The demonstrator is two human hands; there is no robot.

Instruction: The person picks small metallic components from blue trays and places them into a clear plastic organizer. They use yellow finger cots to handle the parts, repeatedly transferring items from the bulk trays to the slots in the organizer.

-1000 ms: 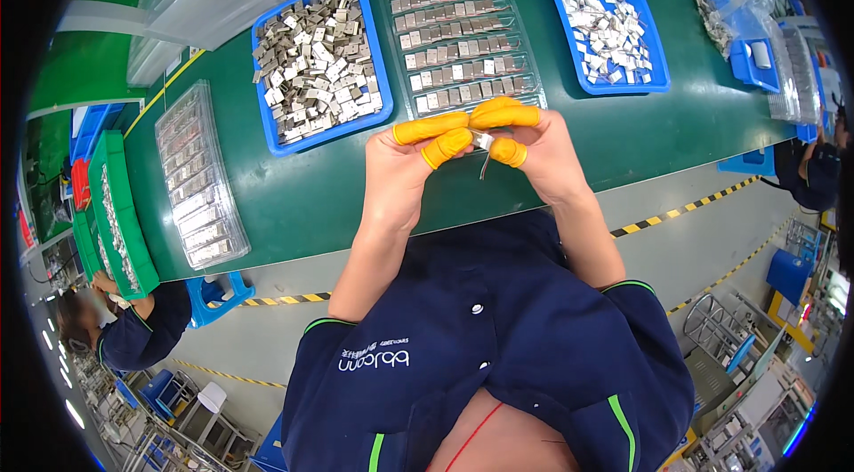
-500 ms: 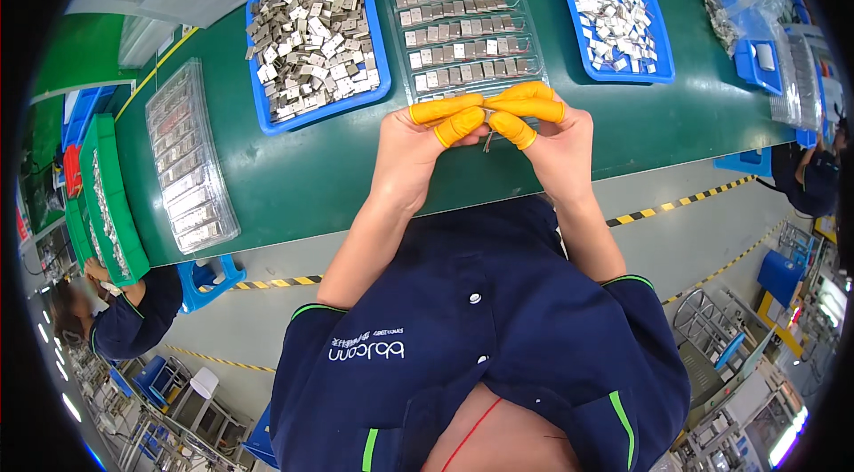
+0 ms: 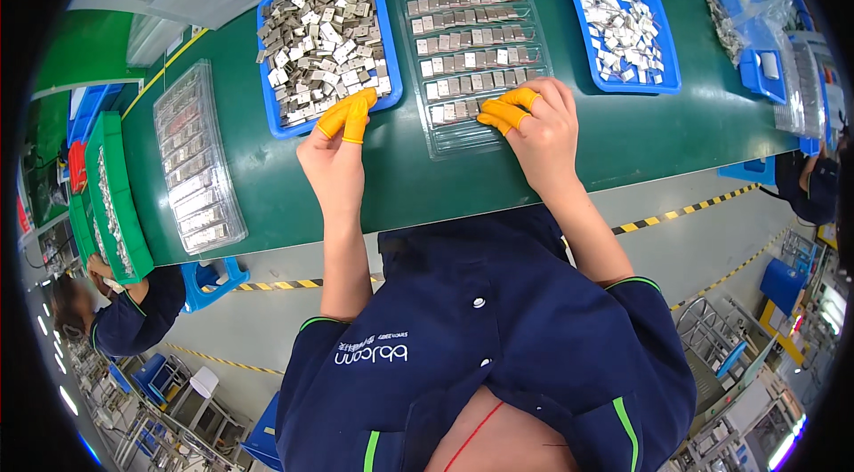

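Green counter (image 3: 623, 138) on a factory line. Left hand (image 3: 336, 152) pinches at the blue bin of loose metal parts (image 3: 325, 36), at 11 o'clock; can't tell if it's gripping one. Right hand (image 3: 538, 129) rests loose-fingered on the clear compartment tray (image 3: 471, 36) at 12. Another blue bin (image 3: 618, 18) sits at 1.

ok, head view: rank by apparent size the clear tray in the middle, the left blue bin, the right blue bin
1. clear tray
2. left blue bin
3. right blue bin, though fisheye bending near the rim makes the two bins a close call.
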